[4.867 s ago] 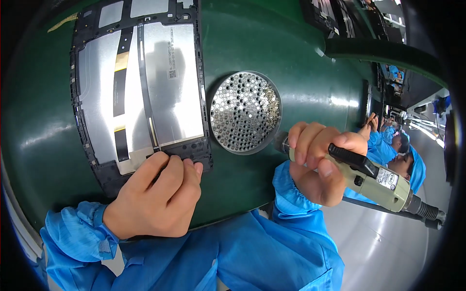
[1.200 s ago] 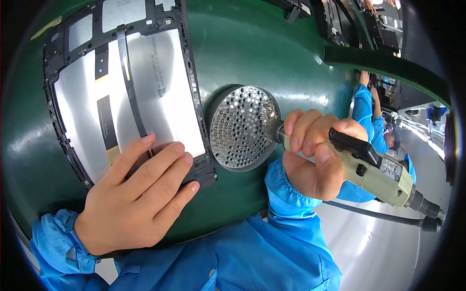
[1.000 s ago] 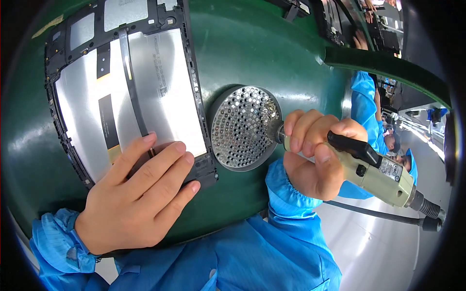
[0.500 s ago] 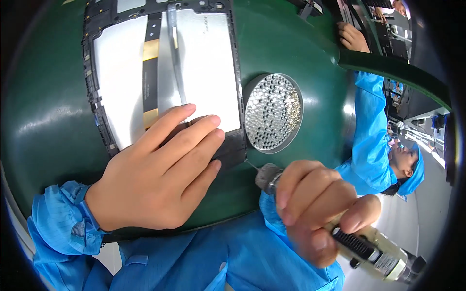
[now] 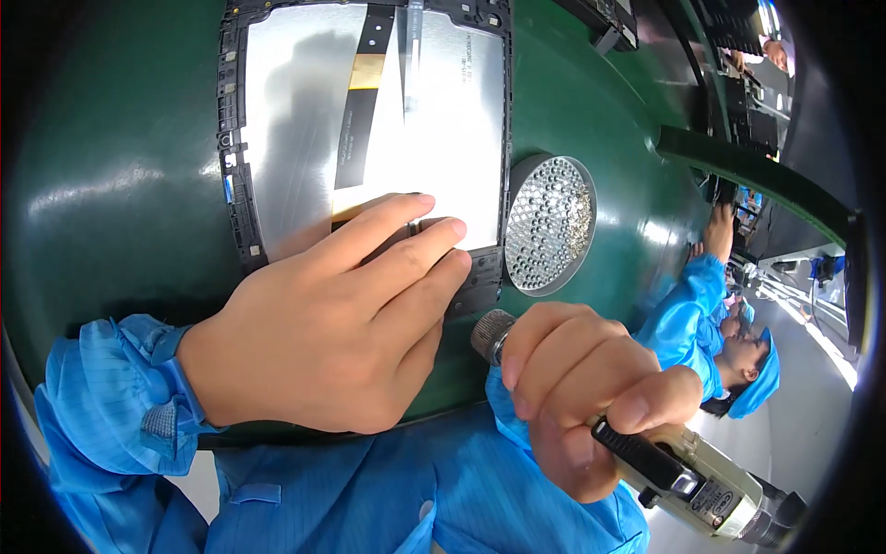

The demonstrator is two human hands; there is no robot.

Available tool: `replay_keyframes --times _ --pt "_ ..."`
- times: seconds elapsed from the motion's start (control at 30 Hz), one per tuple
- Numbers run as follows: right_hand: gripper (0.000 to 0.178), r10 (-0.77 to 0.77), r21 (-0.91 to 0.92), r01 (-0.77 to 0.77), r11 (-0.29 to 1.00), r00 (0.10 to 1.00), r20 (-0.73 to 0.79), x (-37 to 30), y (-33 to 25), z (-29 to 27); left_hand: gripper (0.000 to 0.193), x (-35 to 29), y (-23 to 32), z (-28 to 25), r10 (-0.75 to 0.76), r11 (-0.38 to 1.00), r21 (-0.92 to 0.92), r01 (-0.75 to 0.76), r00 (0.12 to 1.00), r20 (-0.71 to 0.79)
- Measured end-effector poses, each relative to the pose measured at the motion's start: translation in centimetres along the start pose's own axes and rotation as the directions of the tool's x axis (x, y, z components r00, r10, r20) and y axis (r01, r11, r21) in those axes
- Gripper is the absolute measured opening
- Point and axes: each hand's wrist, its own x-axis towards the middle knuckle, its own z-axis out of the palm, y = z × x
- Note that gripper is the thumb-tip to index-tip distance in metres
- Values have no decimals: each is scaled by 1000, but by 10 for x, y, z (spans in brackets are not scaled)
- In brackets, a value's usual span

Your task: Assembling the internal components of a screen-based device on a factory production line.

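A tablet frame [image 5: 461, 129] with a black rim and a bare silver metal back lies face down on the bench. Across its back runs a black-and-gold flat ribbon cable [image 5: 355, 125], and a thin grey strip lies beside it. My left hand [image 5: 341, 314] rests on the frame's near edge, fingers stretched out, hiding part of the black strip there. In my right hand [image 5: 591, 388] is an electric screwdriver [image 5: 711, 489], fingers wrapped round its body and thumb by the black lever. Its knurled nose points at the frame's near right corner; the bit does not show.
Right of the frame stands a round grey dish [image 5: 551, 222] with a perforated plate and many small screws. The green bench [image 5: 120, 185] lies under everything. A curved green rail [image 5: 757, 166] crosses at the right, near a co-worker in blue [image 5: 692, 295]. A black device [image 5: 604, 23] sits at the far edge.
The tablet frame and my left hand appear farther right, the frame straighter; the view has shifted somewhat too. The screwdriver's nose has moved slightly left. The co-worker's arm has moved.
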Motion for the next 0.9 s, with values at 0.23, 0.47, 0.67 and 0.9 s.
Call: replay_keyframes --times 0.23,0.47,0.67,0.9 --pt "31 4 27 -5 1000 1000 19 2 2 -3 11 0 -1 -1 20 1000 -1 -19 1000 6" --pt "32 -19 -79 25 997 996 86 2 2 -4 12 2 -3 2 11 1000 2 -11 1000 -22" --pt "34 -70 33 68 997 995 68 2 10 -7 11 6 -2 3 -85 996 -15 85 996 -9" --pt "36 -153 8 155 988 983 -105 0 -13 -50 17 -2 14 -4 -59 995 86 58 998 10"
